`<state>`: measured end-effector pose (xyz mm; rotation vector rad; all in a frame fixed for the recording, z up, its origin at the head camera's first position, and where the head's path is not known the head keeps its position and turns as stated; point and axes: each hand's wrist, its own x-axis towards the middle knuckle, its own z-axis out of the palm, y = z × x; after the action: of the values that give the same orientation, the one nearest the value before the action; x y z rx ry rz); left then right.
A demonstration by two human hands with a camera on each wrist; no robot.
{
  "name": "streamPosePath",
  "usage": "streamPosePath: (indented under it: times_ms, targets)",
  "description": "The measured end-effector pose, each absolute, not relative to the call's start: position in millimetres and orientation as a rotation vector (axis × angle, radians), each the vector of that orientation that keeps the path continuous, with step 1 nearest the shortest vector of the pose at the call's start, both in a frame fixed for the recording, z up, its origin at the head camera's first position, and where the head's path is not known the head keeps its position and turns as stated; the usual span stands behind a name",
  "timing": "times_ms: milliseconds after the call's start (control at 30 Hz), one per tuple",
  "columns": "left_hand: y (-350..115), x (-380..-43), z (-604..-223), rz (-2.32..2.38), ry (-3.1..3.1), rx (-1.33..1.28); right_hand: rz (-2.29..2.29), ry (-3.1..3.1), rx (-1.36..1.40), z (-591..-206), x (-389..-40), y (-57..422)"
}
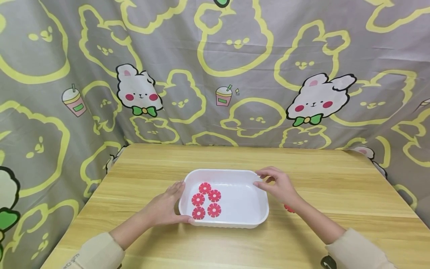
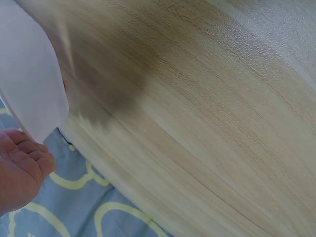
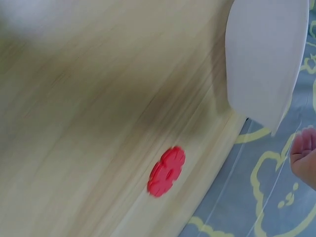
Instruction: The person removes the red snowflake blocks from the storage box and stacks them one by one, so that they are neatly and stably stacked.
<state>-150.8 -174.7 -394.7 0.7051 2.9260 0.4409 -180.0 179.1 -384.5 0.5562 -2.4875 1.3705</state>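
Note:
A white plastic tray (image 1: 240, 209) stands on the table, with several red notched flower-shaped discs (image 1: 214, 210) in its left half. My left hand (image 1: 166, 207) holds the tray's left end, fingers along the outer side and thumb at the front corner. In the left wrist view that hand (image 2: 24, 165) overlaps the tray's corner (image 2: 32, 74). At the back right corner is my right hand (image 1: 279, 186), thumb and forefinger apart and bent over the rim. The right wrist view shows a gap between that hand (image 3: 306, 158) and the tray wall (image 3: 261, 59).
Another red flower disc (image 3: 167, 172) lies on the wooden table (image 1: 336, 179) right of the tray, partly hidden under the right wrist in the head view. A grey curtain (image 1: 188, 45) with yellow and white rabbit drawings hangs behind and beside the table.

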Motion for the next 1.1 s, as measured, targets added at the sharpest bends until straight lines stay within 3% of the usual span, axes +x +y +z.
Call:
streamPosePath:
  times_ms: [1100]
  targets:
    - [-175, -151, -396, 0.431, 2.927, 0.703, 1.531, -2.560, 0.523, -414, -191, 89]
